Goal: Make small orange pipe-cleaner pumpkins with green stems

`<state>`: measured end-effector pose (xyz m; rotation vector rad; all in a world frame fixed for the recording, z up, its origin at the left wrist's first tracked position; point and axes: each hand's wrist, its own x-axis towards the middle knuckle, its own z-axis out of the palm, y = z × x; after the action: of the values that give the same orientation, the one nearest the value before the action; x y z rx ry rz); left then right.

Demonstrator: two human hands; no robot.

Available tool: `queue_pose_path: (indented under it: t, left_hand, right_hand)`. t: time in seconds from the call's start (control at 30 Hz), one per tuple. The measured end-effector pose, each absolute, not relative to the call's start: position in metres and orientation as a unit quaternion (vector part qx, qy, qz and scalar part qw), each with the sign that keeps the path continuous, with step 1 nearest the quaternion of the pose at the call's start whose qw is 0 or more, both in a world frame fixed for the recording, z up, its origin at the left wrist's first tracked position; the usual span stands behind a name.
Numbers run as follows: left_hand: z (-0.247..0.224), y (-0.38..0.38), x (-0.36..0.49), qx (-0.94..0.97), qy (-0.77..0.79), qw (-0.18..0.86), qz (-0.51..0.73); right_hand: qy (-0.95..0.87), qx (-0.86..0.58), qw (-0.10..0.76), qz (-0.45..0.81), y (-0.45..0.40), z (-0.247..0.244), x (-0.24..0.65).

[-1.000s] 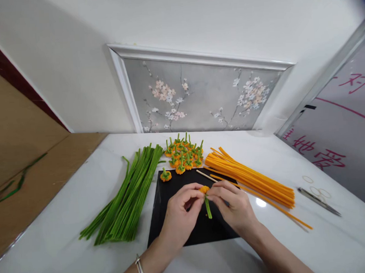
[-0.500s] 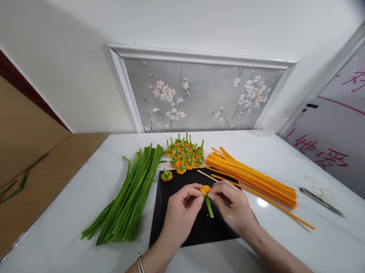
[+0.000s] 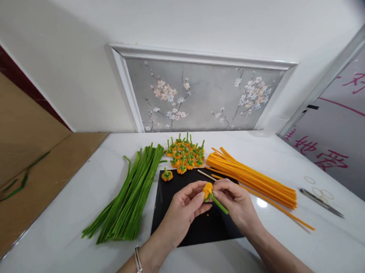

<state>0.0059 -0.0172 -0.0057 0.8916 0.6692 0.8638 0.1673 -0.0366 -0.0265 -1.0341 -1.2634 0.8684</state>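
Note:
Over the black mat (image 3: 175,234), a small orange pipe-cleaner pumpkin (image 3: 207,189) is pinched between the thumb and fingers of my left hand (image 3: 186,205). Its green pipe-cleaner stem (image 3: 219,204) slants down to the right. My right hand (image 3: 236,203) has its thumb and forefinger closed at the pumpkin's right side, where orange meets green; the exact grip is partly hidden. One finished-looking orange and green pumpkin (image 3: 167,175) sits on the mat's far left corner. Behind it stands a cluster of similar pumpkins (image 3: 186,152) with upright green stems.
Green pipe cleaners (image 3: 130,196) lie in a bundle at left, orange pipe cleaners (image 3: 252,175) at right. A thin pale stick (image 3: 206,175) rests at the mat's far edge. Tweezers (image 3: 321,202) and several rubber bands (image 3: 321,193) lie far right. Cardboard (image 3: 49,168) borders the left.
The pumpkin has been tilted, so its green stem has swung from pointing nearly straight down to pointing down and right. My left fingers have shifted around it.

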Motion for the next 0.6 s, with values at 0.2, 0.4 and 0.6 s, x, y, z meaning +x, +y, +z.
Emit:
queue_pose_path:
  t: [0.2,0.4,0.6]
  left_hand:
    - [-0.009,-0.011,0.003,0.411,0.331,0.724,0.444]
    - [-0.008,-0.012,0.003,0.532,0.346,0.592,0.496]
    - [-0.004,-0.02,0.007,0.547,0.295,0.605,0.498]
  right_hand:
    - [-0.527,-0.485,0.575,0.396,-0.037,-0.022,0.171]
    - [-0.549,-0.483,0.494,0.471,-0.038,-0.025,0.168]
    - [-0.526,-0.472,0.527,0.473,-0.036,-0.027,0.166]
